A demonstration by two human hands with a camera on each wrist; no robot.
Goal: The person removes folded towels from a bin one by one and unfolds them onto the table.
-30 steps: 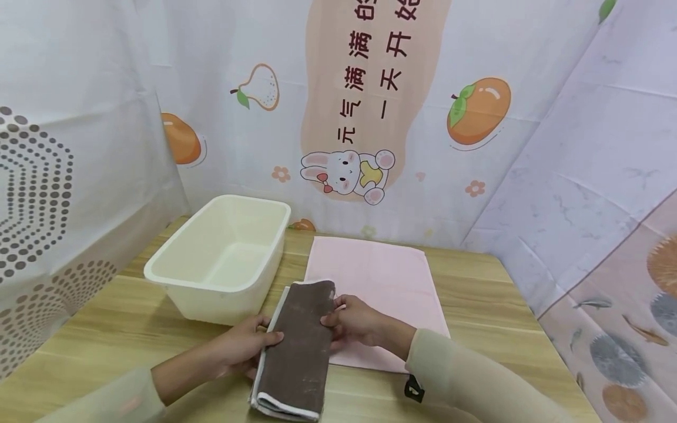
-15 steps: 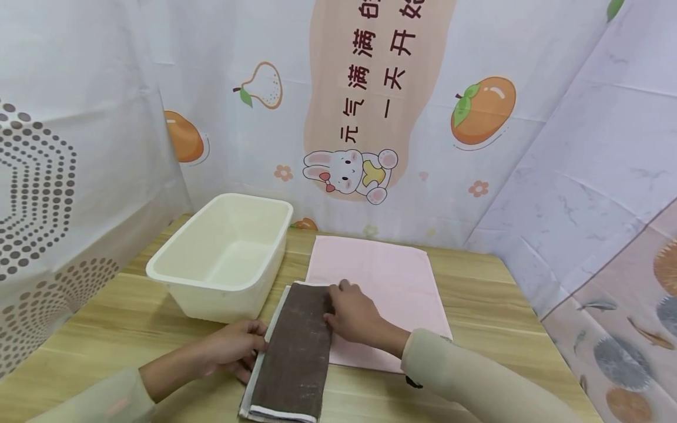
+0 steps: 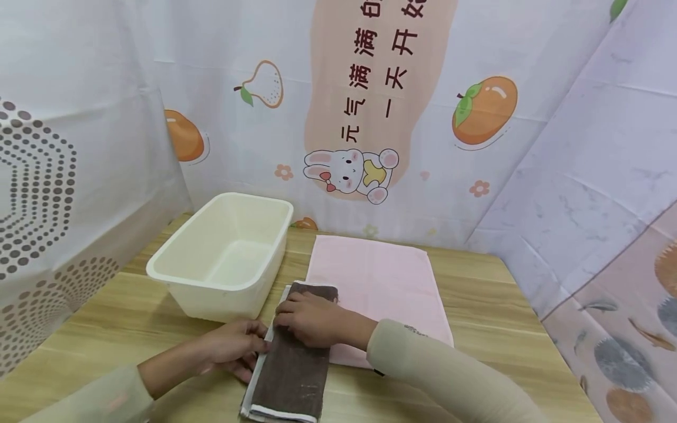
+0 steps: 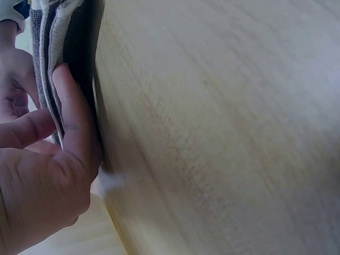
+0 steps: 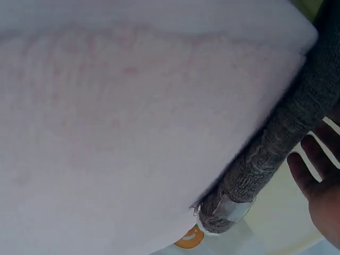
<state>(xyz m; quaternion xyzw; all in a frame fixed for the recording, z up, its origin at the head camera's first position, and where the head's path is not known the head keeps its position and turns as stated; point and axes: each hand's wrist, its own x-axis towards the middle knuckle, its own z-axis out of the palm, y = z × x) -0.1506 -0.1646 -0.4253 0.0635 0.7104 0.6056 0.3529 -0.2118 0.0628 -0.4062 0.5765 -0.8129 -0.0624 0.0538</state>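
Observation:
A folded brown towel [image 3: 291, 382] with white-edged borders lies lengthwise on the table, its far end overlapping the pink cloth [image 3: 372, 264]. At its left side my left hand [image 3: 230, 349] pinches the layered edge; in the left wrist view, fingers of that hand [image 4: 42, 183] reach along the stacked layers. My right hand [image 3: 312, 322] rests across the towel's upper half with its fingers over the top, covering part of it. From the right wrist, the towel's rounded right side [image 5: 265, 151] shows beside the fingers.
A cream plastic basin [image 3: 219, 288] stands on the wooden table [image 3: 476, 329] to the left of the towel, close to it. Patterned curtains [image 3: 423, 194] hang behind the table and at both sides.
My right hand has gone from the towel's right edge to lying across its top, moving left. My left hand's thumb has slid off the upper face to the left edge. The towel lies lower and flatter.

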